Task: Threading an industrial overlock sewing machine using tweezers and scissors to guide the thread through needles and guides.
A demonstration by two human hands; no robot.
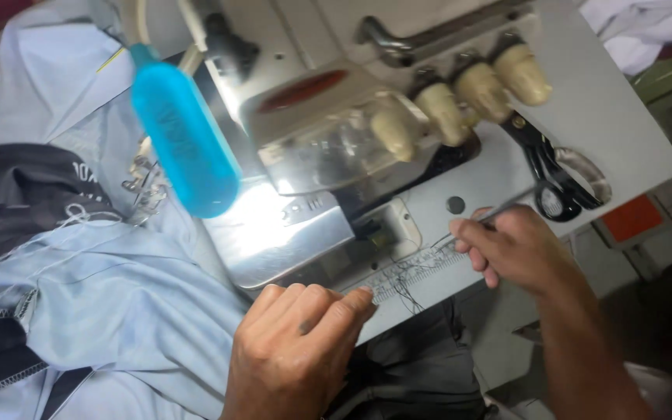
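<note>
My left hand [297,346] rests in a loose fist at the front edge of the sewing machine table [624,117], fingertips touching the table near a printed ruler strip [421,272] with loose threads on it. My right hand [511,249] pinches a thin metal tool, likely tweezers [503,208], pointing up and right. The overlock sewing machine [328,132] stands behind both hands, its bright metal bed [274,237] lit by a lamp. Light blue fabric [118,295] lies to the left of my left hand.
A blue lamp cover [184,140] hangs over the machine's left side. Three cream tension knobs [480,89] sit on the machine's right. Black-handled scissors [554,183] lie on the table at the right. Dark fabric [17,194] lies at the far left.
</note>
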